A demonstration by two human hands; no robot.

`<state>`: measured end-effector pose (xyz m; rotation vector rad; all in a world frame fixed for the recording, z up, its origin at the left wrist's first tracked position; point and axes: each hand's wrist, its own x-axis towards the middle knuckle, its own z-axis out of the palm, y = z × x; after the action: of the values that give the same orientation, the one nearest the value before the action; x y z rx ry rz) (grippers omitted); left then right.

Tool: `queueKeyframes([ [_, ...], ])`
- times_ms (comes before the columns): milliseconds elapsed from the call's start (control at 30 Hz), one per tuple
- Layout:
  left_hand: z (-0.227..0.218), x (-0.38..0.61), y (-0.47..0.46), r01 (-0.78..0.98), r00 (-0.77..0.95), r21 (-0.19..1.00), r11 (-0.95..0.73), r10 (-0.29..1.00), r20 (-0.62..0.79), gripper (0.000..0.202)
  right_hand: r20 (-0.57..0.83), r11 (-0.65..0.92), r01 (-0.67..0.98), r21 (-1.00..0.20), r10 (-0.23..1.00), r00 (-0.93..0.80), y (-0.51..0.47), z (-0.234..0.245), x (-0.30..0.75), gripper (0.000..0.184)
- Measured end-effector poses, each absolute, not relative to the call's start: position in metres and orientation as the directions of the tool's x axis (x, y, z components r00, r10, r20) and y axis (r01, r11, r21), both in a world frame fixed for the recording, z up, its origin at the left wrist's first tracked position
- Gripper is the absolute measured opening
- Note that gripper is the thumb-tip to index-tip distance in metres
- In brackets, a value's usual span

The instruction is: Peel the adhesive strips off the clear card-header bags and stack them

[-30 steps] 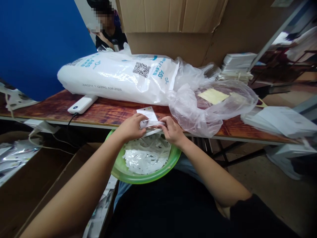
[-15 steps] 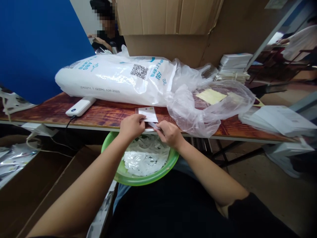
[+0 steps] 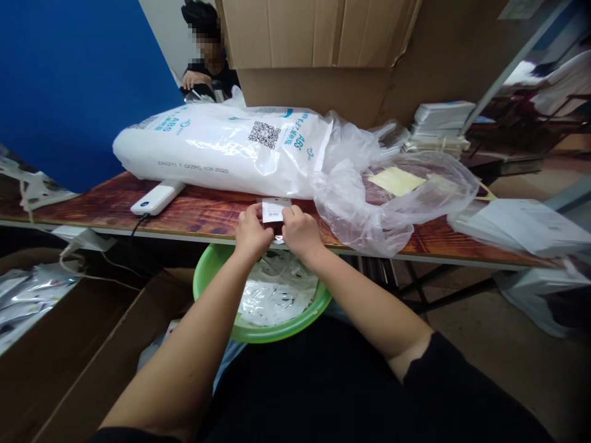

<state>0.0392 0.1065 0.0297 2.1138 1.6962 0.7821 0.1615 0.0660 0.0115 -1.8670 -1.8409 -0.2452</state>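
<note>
My left hand and my right hand meet at the front edge of the wooden table. Both pinch a small white label card from either side, fingers closed on it. Just below the hands, on my lap, sits a green bowl filled with several small clear packets. A large white sack printed with a QR code lies on the table right behind the card.
Crumpled clear plastic lies right of the sack. A white power bank with a cable sits at left. Stacked white booklets and cardboard stand behind. An open brown box is at my left. Another person sits beyond the table.
Both hands have moved forward onto the table edge and closed together on the white card. The thin clear packet held a second ago is no longer visible between them.
</note>
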Motion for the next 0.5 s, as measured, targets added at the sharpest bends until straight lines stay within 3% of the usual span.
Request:
queueKeyframes([
  [133, 0.029, 0.04, 0.103, 0.835, 0.148, 0.494, -0.244, 0.963, 0.227, 0.06, 0.426, 0.043, 0.964, -0.262, 0.902, 0.075, 0.06, 0.029, 0.164, 0.023],
  [233, 0.029, 0.042, 0.099, 0.852, 0.116, 0.47, -0.23, 0.959, 0.258, 0.056, 0.573, 0.244, 0.903, -0.353, 0.819, 0.002, 0.035, 0.051, 0.194, 0.033],
  [267, 0.029, 0.042, 0.099, 0.853, 0.103, 0.474, -0.221, 0.959, 0.262, 0.055, 0.629, 0.265, 0.891, -0.369, 0.777, 0.029, 0.027, 0.06, 0.213, 0.028],
  [367, 0.03, 0.043, 0.097, 0.838, 0.086, 0.502, -0.214, 0.96, 0.265, 0.052, 0.704, -0.043, 0.917, -0.398, 0.627, 0.334, 0.017, 0.083, 0.29, 0.015],
  [433, 0.031, 0.043, 0.096, 0.819, 0.086, 0.527, -0.229, 0.956, 0.282, 0.053, 0.538, -0.357, 0.866, -0.351, 0.68, 0.499, 0.026, 0.091, 0.344, 0.014],
  [467, 0.031, 0.044, 0.095, 0.806, 0.076, 0.543, -0.234, 0.952, 0.297, 0.055, 0.357, -0.484, 0.827, -0.284, 0.748, 0.56, 0.033, 0.092, 0.368, 0.014],
  [500, 0.03, 0.044, 0.095, 0.793, 0.058, 0.563, -0.234, 0.948, 0.311, 0.056, 0.257, -0.513, 0.818, -0.26, 0.78, 0.571, 0.042, 0.09, 0.388, 0.014],
])
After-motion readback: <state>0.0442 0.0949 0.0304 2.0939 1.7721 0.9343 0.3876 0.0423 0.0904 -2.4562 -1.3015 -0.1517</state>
